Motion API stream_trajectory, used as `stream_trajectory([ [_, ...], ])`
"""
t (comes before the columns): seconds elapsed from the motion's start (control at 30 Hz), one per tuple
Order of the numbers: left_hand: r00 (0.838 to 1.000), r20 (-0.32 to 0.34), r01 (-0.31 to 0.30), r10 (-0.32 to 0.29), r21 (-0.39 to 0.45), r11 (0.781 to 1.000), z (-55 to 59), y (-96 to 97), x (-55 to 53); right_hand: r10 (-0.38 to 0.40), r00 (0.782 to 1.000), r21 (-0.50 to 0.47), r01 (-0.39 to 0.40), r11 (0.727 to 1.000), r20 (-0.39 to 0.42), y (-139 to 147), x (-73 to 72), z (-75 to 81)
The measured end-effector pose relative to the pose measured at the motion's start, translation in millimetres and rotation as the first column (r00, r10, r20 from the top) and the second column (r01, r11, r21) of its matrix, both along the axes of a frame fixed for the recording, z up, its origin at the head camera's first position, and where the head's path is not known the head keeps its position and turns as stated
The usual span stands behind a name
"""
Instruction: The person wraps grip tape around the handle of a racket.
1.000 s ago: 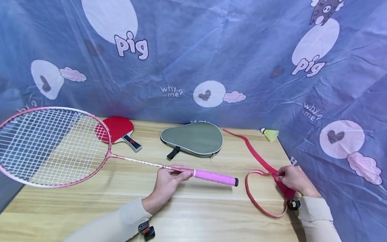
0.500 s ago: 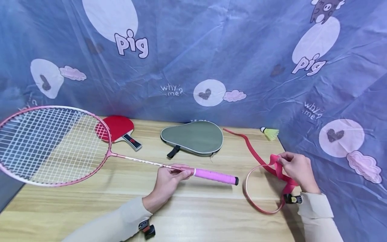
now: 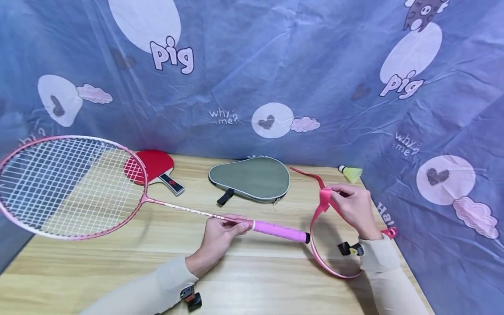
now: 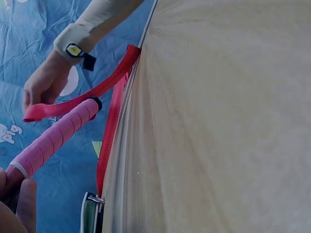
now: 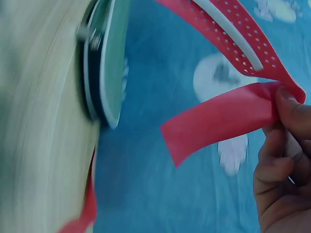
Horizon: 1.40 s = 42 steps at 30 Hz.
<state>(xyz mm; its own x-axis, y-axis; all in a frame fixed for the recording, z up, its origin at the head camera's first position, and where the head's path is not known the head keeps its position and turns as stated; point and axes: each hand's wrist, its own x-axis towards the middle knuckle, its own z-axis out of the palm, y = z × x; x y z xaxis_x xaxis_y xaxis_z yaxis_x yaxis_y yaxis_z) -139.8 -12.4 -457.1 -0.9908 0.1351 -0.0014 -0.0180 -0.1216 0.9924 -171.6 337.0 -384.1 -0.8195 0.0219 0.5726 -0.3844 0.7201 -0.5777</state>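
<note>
My left hand (image 3: 220, 236) grips a pink badminton racket (image 3: 181, 210) where the shaft meets the handle, with the strung head off to the left. Purple wrap covers the handle (image 4: 57, 137), which ends in a black butt cap. Between thumb and fingers, my right hand (image 3: 352, 208) pinches a red grip tape (image 3: 323, 200) near one end. In the right wrist view the tape (image 5: 223, 116) shows a square-cut loose end and a perforated stretch with a white strip. The tape's lifted loop hangs just right of the butt cap, and another length trails back across the table.
A red table tennis bat (image 3: 155, 165) lies at the back left, partly behind the racket strings. Beside it is a grey-green bat case (image 3: 252, 179) with a black strap. A yellow shuttlecock (image 3: 350, 173) sits at the back right corner of the wooden table (image 3: 252, 280), before a blue curtain.
My right hand has lifted the grip tape and carried its end left, close to the racket's butt cap. The left hand and racket have stayed nearly still.
</note>
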Motion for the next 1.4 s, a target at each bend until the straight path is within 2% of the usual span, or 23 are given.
stream_trajectory([
  [0.1,1.000,0.007,0.002,-0.002,0.003,1.000,0.2,-0.6,-0.5,0.127,0.991,-0.035,-0.128,0.991,-0.027,-21,-6.7,0.8],
  [0.27,1.000,0.007,0.005,-0.005,0.004,1.000,1.3,-1.7,-2.2,0.286,0.955,-0.079,-0.292,0.953,-0.074,-52,-14.8,0.9],
  [0.47,1.000,0.010,0.000,0.000,0.000,1.000,2.2,-2.8,-4.4,0.375,0.921,-0.109,-0.385,0.916,-0.103,-82,-19.9,-1.7],
  [0.67,0.999,0.027,0.015,-0.017,0.043,0.999,2.2,-3.0,-5.5,0.478,0.875,-0.161,-0.483,0.861,-0.071,-107,-19.6,-5.9],
  [0.8,1.000,-0.003,0.022,-0.022,0.024,0.999,2.1,-2.7,-6.2,0.507,0.861,-0.224,-0.500,0.837,-0.027,-124,-17.9,-5.9],
  [0.93,0.998,-0.069,-0.001,-0.002,-0.040,0.999,1.9,-2.5,-7.5,0.538,0.843,-0.266,-0.517,0.814,0.005,-141,-18.1,-3.6],
  [1.0,0.997,-0.078,-0.014,0.010,-0.059,0.998,2.2,-2.8,-8.3,0.547,0.837,-0.278,-0.519,0.808,0.026,-149,-18.2,-2.5],
  [1.2,0.998,-0.054,-0.023,0.020,-0.063,0.998,3.9,-3.7,-10.5,0.544,0.826,-0.374,-0.463,0.803,0.146,-159,-14.5,-3.3],
  [1.4,0.999,-0.037,-0.021,0.019,-0.038,0.999,7.0,-5.7,-10.3,0.581,0.774,-0.457,-0.434,0.776,0.251,-157,-15.1,-3.9],
])
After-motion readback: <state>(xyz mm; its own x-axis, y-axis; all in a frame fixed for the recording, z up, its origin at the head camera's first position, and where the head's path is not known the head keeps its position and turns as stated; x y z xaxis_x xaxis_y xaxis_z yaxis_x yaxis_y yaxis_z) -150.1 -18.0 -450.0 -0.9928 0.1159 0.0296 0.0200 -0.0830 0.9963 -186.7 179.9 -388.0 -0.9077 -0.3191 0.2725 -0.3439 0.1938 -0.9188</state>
